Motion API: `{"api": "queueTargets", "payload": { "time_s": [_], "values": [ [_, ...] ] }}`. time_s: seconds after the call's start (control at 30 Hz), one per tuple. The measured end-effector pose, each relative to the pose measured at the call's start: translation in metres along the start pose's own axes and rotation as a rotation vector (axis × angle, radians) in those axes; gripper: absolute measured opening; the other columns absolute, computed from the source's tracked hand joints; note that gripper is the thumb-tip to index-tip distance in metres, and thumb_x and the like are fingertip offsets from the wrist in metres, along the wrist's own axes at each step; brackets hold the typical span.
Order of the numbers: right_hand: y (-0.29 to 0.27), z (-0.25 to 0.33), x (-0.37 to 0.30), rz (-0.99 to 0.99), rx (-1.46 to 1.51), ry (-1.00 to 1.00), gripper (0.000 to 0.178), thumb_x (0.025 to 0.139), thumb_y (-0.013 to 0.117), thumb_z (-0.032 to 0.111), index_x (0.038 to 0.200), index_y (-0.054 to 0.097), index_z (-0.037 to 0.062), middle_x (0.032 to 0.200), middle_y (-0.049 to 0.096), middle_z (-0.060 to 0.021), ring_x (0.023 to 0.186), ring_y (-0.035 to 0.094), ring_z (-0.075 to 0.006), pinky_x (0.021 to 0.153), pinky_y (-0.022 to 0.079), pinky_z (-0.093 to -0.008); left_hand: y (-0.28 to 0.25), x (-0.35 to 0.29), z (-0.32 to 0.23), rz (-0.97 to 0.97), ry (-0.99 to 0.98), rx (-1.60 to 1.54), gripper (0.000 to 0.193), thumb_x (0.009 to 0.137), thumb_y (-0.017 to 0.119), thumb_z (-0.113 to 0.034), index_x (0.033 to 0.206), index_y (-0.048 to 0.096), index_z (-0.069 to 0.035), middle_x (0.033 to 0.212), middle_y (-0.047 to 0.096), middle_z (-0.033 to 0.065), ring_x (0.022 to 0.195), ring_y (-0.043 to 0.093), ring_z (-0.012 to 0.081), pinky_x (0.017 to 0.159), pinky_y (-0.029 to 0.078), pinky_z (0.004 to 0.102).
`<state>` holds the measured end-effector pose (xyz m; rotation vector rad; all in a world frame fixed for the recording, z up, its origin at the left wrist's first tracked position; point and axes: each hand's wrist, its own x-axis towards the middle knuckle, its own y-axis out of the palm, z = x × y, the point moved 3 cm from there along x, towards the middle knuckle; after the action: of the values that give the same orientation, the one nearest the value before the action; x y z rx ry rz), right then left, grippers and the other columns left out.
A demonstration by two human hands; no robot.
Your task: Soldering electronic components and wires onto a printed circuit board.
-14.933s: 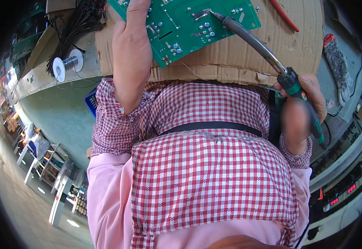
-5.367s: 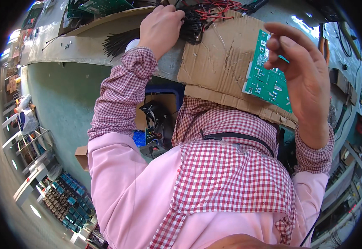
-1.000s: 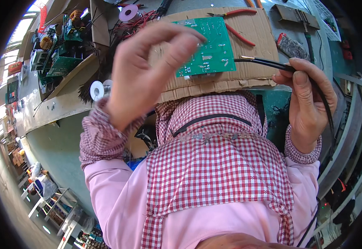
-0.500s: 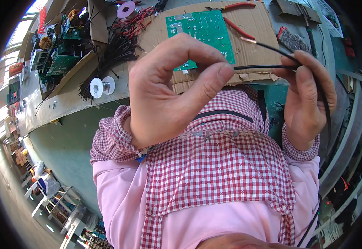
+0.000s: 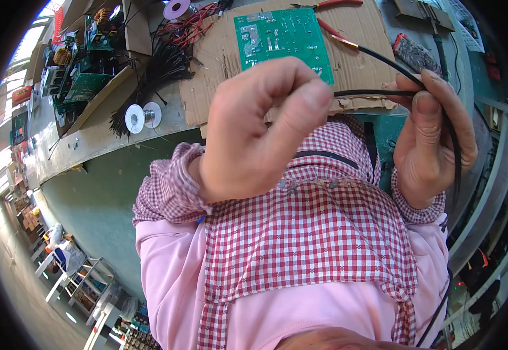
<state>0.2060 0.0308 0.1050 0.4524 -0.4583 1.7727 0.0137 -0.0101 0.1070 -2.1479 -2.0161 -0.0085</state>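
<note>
Between the thumb and forefinger of my left hand is the end of a black cable, its tip hidden by the fingers. The cable runs right to my right hand, which pinches it with a second black length. That length curves up and left to a stripped, copper-coloured tip over the cardboard. More cable hangs down past my right palm. Just beyond my left hand, a green circuit board lies solder side up on the cardboard sheet, its near edge partly hidden.
Red-handled pliers lie beside the board. Left of it are a solder spool, a bundle of black wires, red wires, a pink spool and a cardboard box of circuit assemblies. A dark bag sits to the right.
My left hand has shifted right and turned, its fingers curled closer. The stripped tip has moved up and slightly right. My right hand keeps its pinch, almost in place.
</note>
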Motion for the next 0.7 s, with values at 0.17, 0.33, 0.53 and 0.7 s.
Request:
{"api": "queueTargets", "payload": {
  "time_s": [0.17,0.33,0.53,0.7],
  "values": [
    [0.002,0.002,0.002,0.000,-0.035,-0.042,0.025,0.091,0.055,0.007,0.113,0.059,-0.0045,0.097,0.066,-0.0218,0.089,0.067,-0.0310,0.078,0.056,-0.0393,0.016,-0.002,0.013,0.263,-0.409,-1.200,0.040,0.101,0.032,-0.023,0.071,0.047,-0.002,0.059,0.050,0.0037,0.050,0.046,0.0102,0.059,0.048,0.0306],
    [0.000,0.002,0.002,-0.002,-0.055,-0.020,0.025,0.092,0.055,0.008,0.113,0.059,-0.0048,0.097,0.066,-0.0219,0.089,0.067,-0.0307,0.078,0.056,-0.0391,-0.006,0.005,0.009,-0.017,0.200,0.074,0.029,0.096,0.046,-0.024,0.094,0.053,0.004,0.071,0.057,0.0072,0.064,0.055,0.0174,0.072,0.049,0.0306],
    [0.000,0.001,0.002,0.025,-0.030,0.003,0.025,0.092,0.055,0.008,0.113,0.059,-0.0044,0.097,0.066,-0.0216,0.086,0.067,-0.0304,0.077,0.056,-0.0384,-0.009,0.003,0.001,-0.130,0.882,0.696,0.018,0.080,0.068,-0.007,0.091,0.059,0.003,0.077,0.061,0.0109,0.074,0.060,0.0215,0.073,0.050,0.0374],
    [0.002,0.000,0.000,0.022,-0.045,-0.049,0.026,0.092,0.054,0.008,0.114,0.058,-0.0047,0.097,0.066,-0.0216,0.085,0.067,-0.0307,0.078,0.055,-0.0394,-0.002,0.004,0.010,0.098,0.263,-0.145,0.020,0.092,0.054,-0.016,0.089,0.057,0.003,0.069,0.060,0.0091,0.060,0.057,0.0160,0.067,0.050,0.0320]
  ]
}}
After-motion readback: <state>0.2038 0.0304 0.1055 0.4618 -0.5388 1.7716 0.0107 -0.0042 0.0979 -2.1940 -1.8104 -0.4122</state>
